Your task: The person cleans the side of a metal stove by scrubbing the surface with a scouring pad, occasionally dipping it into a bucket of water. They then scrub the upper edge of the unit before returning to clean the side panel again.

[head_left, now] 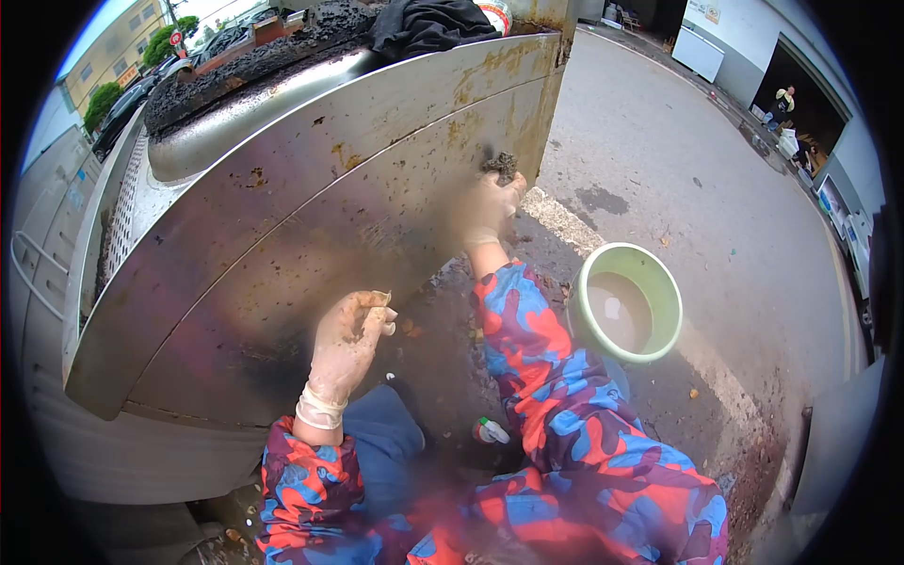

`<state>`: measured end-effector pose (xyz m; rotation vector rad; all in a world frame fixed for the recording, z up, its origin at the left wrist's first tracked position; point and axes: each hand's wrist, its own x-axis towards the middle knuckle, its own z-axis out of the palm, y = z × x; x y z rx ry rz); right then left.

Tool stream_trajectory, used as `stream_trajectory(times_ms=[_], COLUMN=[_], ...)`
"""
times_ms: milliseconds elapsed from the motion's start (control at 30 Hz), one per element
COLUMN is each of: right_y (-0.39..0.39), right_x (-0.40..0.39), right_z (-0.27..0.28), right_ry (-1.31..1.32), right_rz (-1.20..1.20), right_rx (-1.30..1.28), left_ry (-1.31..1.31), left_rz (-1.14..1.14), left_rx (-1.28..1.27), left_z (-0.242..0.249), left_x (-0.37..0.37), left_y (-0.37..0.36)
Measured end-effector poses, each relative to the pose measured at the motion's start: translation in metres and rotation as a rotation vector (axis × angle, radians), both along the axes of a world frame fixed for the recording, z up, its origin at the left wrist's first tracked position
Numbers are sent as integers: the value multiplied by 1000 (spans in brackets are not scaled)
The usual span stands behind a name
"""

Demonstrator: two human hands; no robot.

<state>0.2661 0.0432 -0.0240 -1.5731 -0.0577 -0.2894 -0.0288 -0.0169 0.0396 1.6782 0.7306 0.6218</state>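
Observation:
A stained metal panel (377, 179), with rust spots and dark grime, rises in front of me. My right hand (488, 209), in a thin dirty glove, is closed around a dark, clumpy scouring pad (501, 168) up against the panel's right part. Part of that hand is blurred by a smear on the lens. My left hand (345, 341), gloved too, hovers low before the panel with its fingers curled in. I see nothing in it. A pale green bucket (676, 311) of cloudy water stands to the right of my right forearm.
Black cloth (428, 26) and crusted dark grime (273, 75) lie on top of the metal unit. A small spray bottle (491, 431) is on the ground between my arms. Farther off, a person (781, 105) is near a doorway, with parked cars at far left.

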Motion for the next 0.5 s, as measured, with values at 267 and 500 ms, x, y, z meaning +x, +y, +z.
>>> stream_trajectory(times_ms=[267, 500], right_y=[-24, 26], right_x=[-49, 50], right_z=[110, -53], right_ry=[-258, -163], right_rz=[192, 109], right_rx=[121, 39], left_ry=[-4, -14], left_rz=[-9, -5], left_rx=[6, 2], left_z=[-3, -1], left_x=[-1, 0], left_y=[0, 1])
